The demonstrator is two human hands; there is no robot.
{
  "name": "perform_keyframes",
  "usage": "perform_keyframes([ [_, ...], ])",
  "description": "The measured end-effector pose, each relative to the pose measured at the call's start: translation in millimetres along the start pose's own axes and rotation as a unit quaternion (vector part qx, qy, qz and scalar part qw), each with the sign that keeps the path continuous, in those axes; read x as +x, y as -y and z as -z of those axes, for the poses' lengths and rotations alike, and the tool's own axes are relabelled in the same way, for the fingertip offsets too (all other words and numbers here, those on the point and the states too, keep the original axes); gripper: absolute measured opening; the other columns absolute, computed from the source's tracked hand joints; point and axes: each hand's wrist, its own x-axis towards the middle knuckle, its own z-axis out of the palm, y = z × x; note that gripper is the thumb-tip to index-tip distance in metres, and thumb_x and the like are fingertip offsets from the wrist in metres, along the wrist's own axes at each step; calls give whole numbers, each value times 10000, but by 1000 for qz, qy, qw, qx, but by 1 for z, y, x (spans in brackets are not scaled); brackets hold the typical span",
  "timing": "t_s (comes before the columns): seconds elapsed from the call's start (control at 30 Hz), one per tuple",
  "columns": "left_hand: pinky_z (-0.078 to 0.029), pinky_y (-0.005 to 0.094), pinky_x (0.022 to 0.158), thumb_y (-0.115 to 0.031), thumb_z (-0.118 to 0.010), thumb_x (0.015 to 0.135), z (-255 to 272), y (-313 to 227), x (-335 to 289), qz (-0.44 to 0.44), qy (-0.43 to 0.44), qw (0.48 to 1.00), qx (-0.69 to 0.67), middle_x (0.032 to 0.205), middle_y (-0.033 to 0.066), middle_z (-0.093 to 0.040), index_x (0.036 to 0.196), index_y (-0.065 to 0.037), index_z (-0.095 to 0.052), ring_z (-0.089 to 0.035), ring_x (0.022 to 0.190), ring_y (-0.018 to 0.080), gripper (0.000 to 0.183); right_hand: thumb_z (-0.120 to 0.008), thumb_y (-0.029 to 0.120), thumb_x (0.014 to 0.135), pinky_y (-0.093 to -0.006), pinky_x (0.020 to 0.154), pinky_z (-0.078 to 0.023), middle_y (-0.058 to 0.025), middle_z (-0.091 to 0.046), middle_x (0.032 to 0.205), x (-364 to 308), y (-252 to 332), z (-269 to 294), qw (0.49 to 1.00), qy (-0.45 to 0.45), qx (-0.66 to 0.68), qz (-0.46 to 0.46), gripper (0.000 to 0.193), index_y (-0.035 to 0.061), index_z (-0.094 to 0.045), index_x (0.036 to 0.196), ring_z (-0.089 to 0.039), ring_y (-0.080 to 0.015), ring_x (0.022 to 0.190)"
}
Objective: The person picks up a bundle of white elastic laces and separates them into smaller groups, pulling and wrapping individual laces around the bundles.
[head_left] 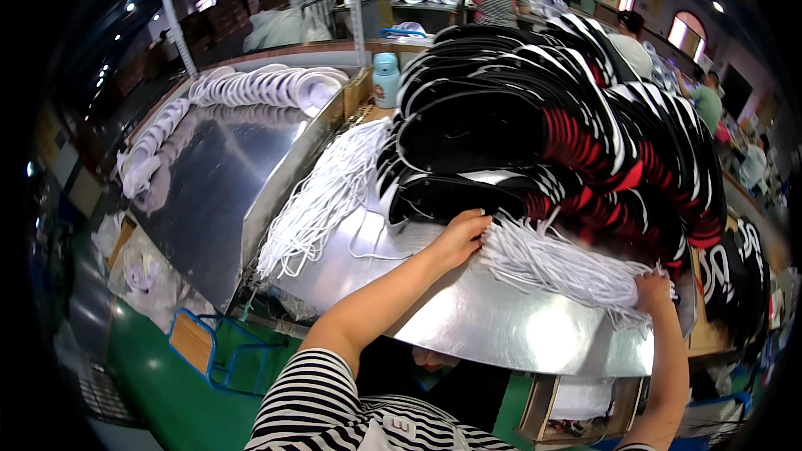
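A bundle of white cords (pixel 560 266) stretches across the near part of a shiny metal tabletop (pixel 451 317). At its left end, my left hand (pixel 461 239) has its fingers closed on the cord ends. My right hand (pixel 655 291) is wrapped round the opposite end, near the table's right edge. Just behind the bundle rise tall stacks of black curved fabric pieces (pixel 468 135) with white and red edging. A second, looser pile of white cords (pixel 330 188) lies to the left, a few strands trailing toward my left forearm.
A light blue bottle (pixel 385 82) stands behind the loose cords. Left of a metal divider, white round pieces (pixel 267 88) line another metal surface (pixel 225 175). A blue-framed stool (pixel 196 344) is on the green floor at lower left. Several people work farther back.
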Motion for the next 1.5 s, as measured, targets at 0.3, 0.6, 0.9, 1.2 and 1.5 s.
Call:
perform_keyframes([
  [0.3, -471, 233, 700, -150, -620, 883, 93, -127, -101, -197, -17, 906, 374, 900, 1, -637, 1038, -55, -637, -584, 815, 85, 182, -925, 371, 329, -537, 913, -424, -116, -524, 1240, -23, -18, 40, 993, 93, -1, -68, 1127, 172, -413, 1314, -491, -324, 1170],
  [0.6, -431, 441, 883, -328, -684, 772, 214, -217, 74, -390, -319, 537, 676, 1060, 170, -591, 1063, -41, -623, -529, 1045, 323, 413, -789, 242, 651, -425, 815, -474, -104, -618, 1032, -104, 97, 110, 985, -68, 156, -39, 535, 107, -591, 1129, -585, -313, 983],
  [0.9, -179, 591, 1083, -466, -658, 778, 215, -223, 148, -106, -345, 467, 807, 1318, 105, -523, 1209, -88, -596, -261, 1373, 311, 576, -672, 330, 788, -422, 755, -506, -97, -648, 957, -185, 134, 111, 970, 76, 220, -65, 366, 135, -631, 1096, -632, -302, 903],
  [1.2, -395, 248, 840, -207, -652, 852, 172, -259, -9, -389, -174, 846, 319, 1003, 29, -592, 1118, -45, -571, -516, 969, 120, 322, -611, 333, 834, -421, 683, -519, -73, -654, 885, -109, 188, 128, 957, -48, 261, 115, 263, 133, -640, 1002, -646, -294, 837],
  [1.5, -493, 276, 824, -199, -604, 914, 32, -313, -245, -433, -31, 876, 209, 1075, 83, -618, 1207, -48, -483, -602, 963, 145, 352, -657, 138, 833, -344, 719, -516, -102, -617, 1034, -81, 302, 286, 720, -349, 497, 337, 336, 78, -581, 1154, -624, -255, 893],
])
